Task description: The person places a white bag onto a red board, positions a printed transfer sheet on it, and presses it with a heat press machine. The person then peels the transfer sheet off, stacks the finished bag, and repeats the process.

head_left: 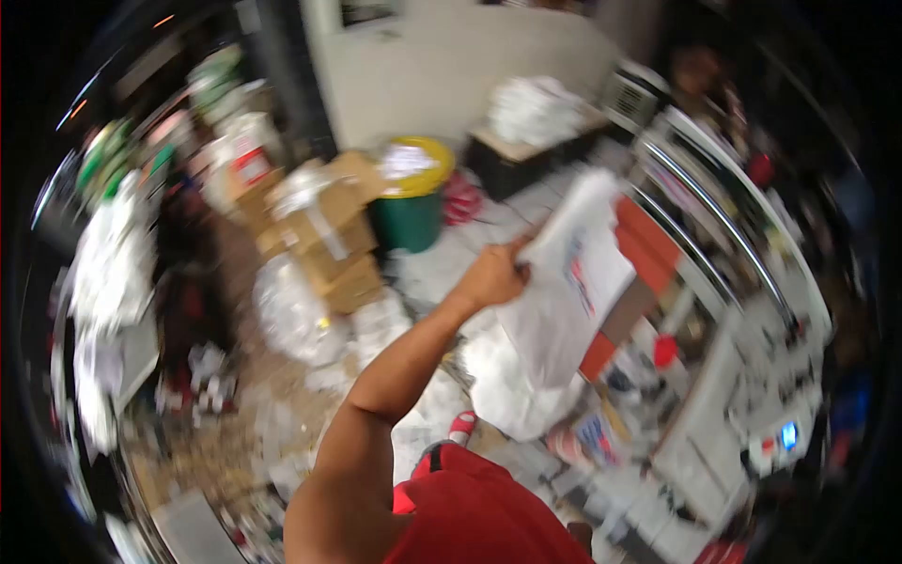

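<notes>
My left hand is stretched out in front of me, its fingers closed on the edge of a white plastic bag with blue and red print. The bag hangs down to the right of the hand, blurred by motion. Below it, a large white sack rests near the floor. Behind the bag, an orange-red panel shows. My right hand does not show.
A green bin with a yellow rim stands ahead, beside cardboard boxes and a clear plastic bag. White sacks line the left. A cluttered counter runs along the right. Scraps litter the floor.
</notes>
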A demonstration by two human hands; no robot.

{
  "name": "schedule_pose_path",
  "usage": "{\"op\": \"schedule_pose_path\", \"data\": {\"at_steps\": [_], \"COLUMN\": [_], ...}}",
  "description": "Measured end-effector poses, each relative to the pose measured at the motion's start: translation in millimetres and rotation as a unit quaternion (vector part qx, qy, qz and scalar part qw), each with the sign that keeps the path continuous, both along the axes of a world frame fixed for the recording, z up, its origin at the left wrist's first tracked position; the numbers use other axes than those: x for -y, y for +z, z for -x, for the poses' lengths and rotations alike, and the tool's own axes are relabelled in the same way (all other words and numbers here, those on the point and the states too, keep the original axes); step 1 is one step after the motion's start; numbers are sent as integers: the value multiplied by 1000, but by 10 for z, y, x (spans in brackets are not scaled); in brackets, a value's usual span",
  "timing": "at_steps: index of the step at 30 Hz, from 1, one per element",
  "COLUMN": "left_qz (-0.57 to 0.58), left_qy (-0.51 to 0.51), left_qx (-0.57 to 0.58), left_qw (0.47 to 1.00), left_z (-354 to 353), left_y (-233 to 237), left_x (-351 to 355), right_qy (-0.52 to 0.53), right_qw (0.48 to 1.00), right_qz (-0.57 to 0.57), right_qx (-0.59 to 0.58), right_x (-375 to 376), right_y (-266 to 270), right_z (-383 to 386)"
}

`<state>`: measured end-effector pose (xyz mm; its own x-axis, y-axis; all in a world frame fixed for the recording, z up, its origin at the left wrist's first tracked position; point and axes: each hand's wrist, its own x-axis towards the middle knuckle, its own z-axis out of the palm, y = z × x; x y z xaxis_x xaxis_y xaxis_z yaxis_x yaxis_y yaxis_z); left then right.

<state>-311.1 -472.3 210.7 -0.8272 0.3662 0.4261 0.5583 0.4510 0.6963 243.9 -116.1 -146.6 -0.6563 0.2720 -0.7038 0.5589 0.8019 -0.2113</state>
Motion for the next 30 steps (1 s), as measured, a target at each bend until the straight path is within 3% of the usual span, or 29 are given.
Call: {"op": "schedule_pose_path", "data": {"at_steps": [4,7,8,9,10,11,15,17,18,19,20,22,24,25,26,27,28,29,30], "left_qz": [102,167,207,263,302,338,333,236,175,201,92,-129,-178,-243,-259,-299,-358,-400,-430], "left_qy": [1,17,8,37,59,67,247,384,483,552,656,742,793,830,825,841,811,808,777], "left_qx": [22,36,34,108,125,152,238,224,268,185,235,46,17,-44,-71,-125,-163,-202,-224], "left_qw": [995,985,978,958,943,926,878,864,815,788,711,656,582,500,497,432,434,384,401], "left_z": [-1297,-2210,-2546,-2896,-3249,-3533,-5004,-6204,-6881,-7616,-8264,-9580,-10337,-10813,-11038,-11214,-11220,-11188,-11354], "left_y": [976,1115,1108,1163,1172,1169,1238,1519,1637,1639,1687,1036,796,354,167,-137,-258,-384,-630], "left_x": [1232,1815,1986,2083,2161,2242,3105,3570,3681,3699,3541,3550,3068,2989,2777,2587,2358,2175,2062], "right_qy": [102,247,322,418,575,522,520,537,541,531,500,243,423,404,418,433,424,491,550], "right_qw": [994,968,945,906,809,849,853,837,829,826,834,942,893,901,899,896,900,864,822], "right_qz": [6,-26,-43,-66,-121,-75,20,82,124,173,223,232,146,150,125,100,102,88,73], "right_qx": [-36,-25,-21,-19,-29,-18,-43,-61,-72,-77,-72,22,-46,-53,-26,3,1,-64,-130], "right_x": [-561,-1090,-1348,-1655,-1777,-1651,-611,-95,167,454,692,1215,1611,1781,1945,2062,2181,2336,2508], "right_y": [-541,-909,-1159,-1495,-1448,-1450,-1206,-1122,-1078,-1054,-968,-843,-709,-677,-773,-866,-874,-839,-779], "right_z": [467,818,1020,1278,1508,1772,2391,2578,2665,2704,2652,2383,2232,2186,2219,2215,2196,2213,2210]}}
